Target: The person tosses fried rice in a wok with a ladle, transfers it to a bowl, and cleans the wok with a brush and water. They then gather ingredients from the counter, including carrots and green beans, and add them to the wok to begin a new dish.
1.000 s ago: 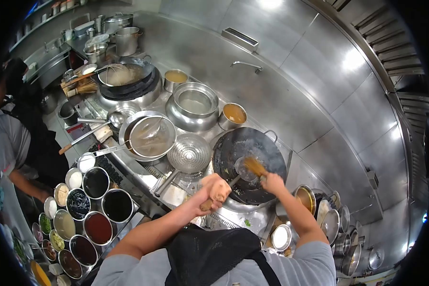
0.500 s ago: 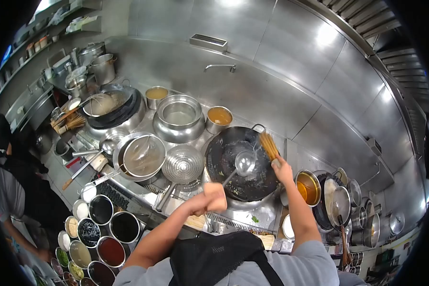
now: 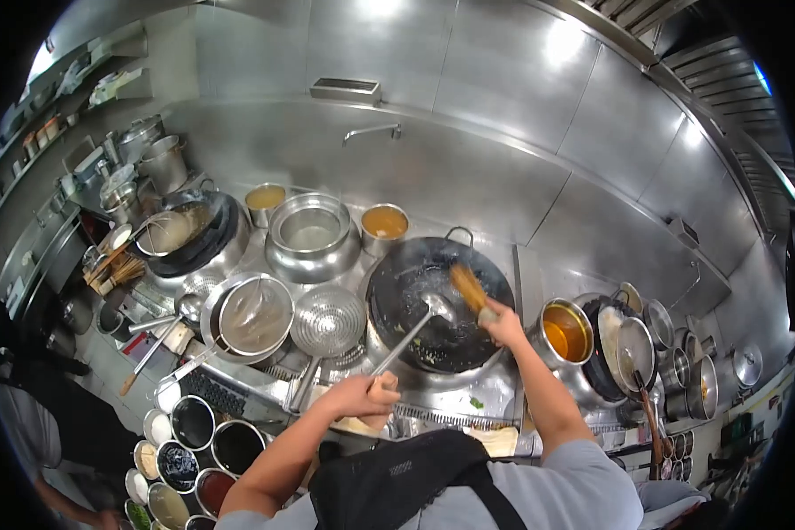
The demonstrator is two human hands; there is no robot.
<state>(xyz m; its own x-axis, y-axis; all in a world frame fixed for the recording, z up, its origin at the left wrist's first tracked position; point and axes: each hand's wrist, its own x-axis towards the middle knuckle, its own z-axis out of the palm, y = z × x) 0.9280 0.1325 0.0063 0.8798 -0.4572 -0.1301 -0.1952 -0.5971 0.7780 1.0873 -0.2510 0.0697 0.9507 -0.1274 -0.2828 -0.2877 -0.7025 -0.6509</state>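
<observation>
My left hand (image 3: pixel 360 397) is closed around the end of a long-handled metal ladle (image 3: pixel 403 346). The ladle's bowl rests inside a large black wok (image 3: pixel 391 300), which holds a little liquid and green scraps. In my right hand (image 3: pixel 502 323) is a bamboo wok brush (image 3: pixel 468 287), gripped at its base. Its splayed bristles point up and left, over the right part of the wok, near the ladle bowl but apart from it.
Left of the wok are a perforated strainer (image 3: pixel 328 321), a sieve over a pot (image 3: pixel 256 316) and a water pot (image 3: pixel 310 212). A pot of orange liquid (image 3: pixel 567 334) stands right. Seasoning tins (image 3: pixel 193 422) line the lower left, near another person (image 3: pixel 26 397). A tap (image 3: pixel 371 132) projects behind.
The brush has moved from the wok's right rim further inward. My left hand has drawn back toward me, showing more ladle handle. The whole view has shifted slightly.
</observation>
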